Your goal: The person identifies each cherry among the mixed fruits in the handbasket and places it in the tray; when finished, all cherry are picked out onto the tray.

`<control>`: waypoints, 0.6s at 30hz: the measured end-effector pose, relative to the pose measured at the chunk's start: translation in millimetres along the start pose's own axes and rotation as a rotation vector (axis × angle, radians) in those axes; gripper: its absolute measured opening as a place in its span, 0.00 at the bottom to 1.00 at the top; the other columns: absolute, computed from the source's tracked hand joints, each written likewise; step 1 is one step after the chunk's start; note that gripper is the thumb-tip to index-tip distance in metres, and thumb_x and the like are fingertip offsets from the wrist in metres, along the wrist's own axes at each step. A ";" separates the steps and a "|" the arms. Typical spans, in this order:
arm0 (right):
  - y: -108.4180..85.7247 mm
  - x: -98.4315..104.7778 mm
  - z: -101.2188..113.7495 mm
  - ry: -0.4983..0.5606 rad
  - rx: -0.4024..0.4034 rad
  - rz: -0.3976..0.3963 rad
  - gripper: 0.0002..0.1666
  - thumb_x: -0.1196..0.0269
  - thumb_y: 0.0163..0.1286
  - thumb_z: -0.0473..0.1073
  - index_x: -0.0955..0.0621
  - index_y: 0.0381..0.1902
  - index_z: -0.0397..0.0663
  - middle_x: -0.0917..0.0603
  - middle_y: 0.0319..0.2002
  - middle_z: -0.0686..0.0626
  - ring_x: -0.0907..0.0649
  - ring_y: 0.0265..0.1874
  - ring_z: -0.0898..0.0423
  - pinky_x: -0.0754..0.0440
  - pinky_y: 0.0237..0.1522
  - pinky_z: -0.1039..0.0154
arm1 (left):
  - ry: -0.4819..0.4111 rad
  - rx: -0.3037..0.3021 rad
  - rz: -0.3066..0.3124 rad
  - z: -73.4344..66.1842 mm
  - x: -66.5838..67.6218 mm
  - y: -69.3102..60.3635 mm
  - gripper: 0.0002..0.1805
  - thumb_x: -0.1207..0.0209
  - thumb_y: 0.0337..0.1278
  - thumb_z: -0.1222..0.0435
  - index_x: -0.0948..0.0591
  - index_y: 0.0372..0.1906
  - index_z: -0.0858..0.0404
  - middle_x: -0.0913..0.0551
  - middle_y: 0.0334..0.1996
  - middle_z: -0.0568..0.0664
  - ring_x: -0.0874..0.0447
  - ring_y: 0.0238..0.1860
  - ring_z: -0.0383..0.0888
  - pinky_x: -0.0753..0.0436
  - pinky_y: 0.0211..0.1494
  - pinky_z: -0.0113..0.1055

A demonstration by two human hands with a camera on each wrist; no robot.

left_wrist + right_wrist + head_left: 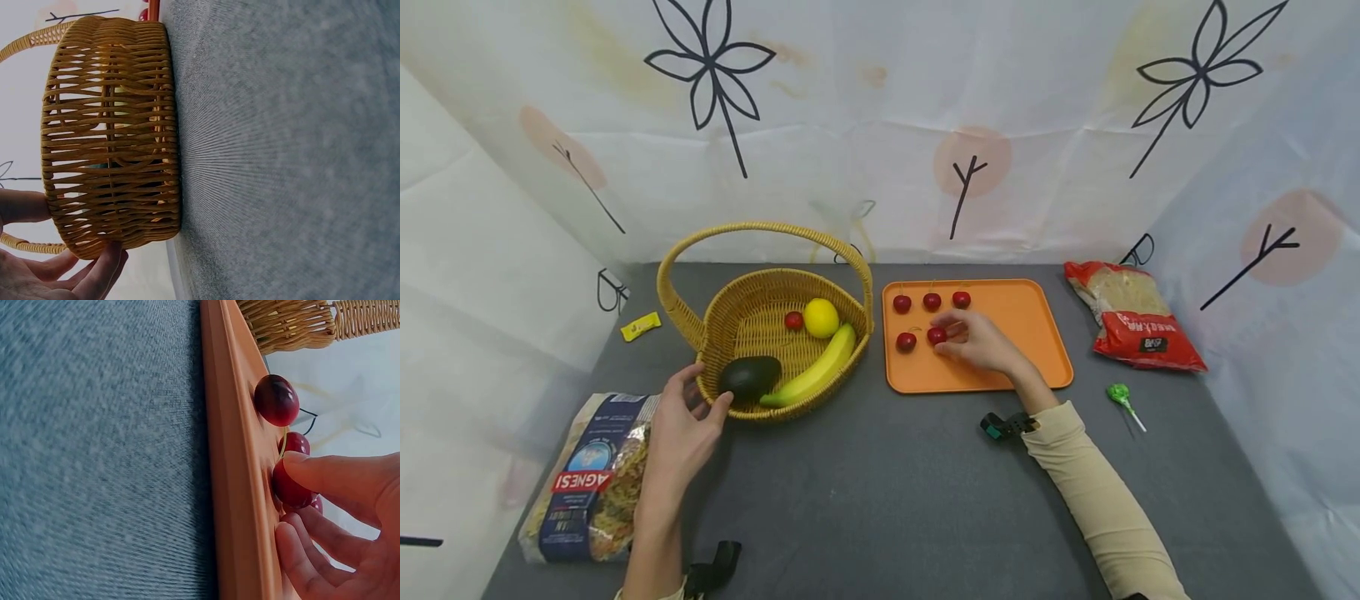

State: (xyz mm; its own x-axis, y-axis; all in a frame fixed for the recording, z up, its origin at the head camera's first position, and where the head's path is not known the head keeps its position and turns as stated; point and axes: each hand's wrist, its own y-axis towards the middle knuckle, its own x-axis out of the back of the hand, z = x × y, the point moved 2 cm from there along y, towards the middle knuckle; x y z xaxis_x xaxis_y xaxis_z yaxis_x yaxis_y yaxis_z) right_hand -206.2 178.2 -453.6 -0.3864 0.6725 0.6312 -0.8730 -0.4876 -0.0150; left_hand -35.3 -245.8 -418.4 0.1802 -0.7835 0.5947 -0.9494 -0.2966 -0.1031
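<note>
In the head view my left hand [679,437] holds the near left rim of a wicker basket [767,287], thumb on one side and fingers on the other. An avocado [750,377], a banana [817,368], a lemon [821,318] and a cherry [793,320] lie inside it. On the right, my right hand [981,340] pinches another cherry [936,335] over the orange tray [1007,333]. Several more cherries [932,301] sit on the tray's left half. The right wrist view shows the thumb and fingers around the pinched cherry [292,485], its stem rising beside the thumb.
A bag of Agnesi pasta [576,487] lies at the left, with a small yellow wrapped candy [641,326] beyond it. Right of the tray are a red food packet [1138,317] and a green lollipop [1123,398]. Printed cloth walls [880,167] enclose the grey table [865,492].
</note>
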 end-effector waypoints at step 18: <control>-21.9 13.5 50.0 0.166 0.049 -0.100 0.22 0.28 0.75 0.38 0.17 0.63 0.39 0.15 0.61 0.34 0.13 0.59 0.38 0.13 0.67 0.37 | -0.002 0.010 0.009 -0.1 0.2 0.3 0.41 0.37 0.77 0.63 0.42 0.85 0.67 0.37 0.82 0.73 0.32 0.79 0.74 0.22 0.77 0.67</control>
State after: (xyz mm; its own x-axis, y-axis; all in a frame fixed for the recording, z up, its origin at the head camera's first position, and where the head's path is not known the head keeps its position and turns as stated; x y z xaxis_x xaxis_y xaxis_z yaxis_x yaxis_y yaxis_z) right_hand -177.5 170.1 -406.0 -0.3461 0.7995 0.4909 -0.8954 -0.4377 0.0817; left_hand -35.5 -246.0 -418.2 0.1723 -0.7869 0.5925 -0.9484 -0.2951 -0.1161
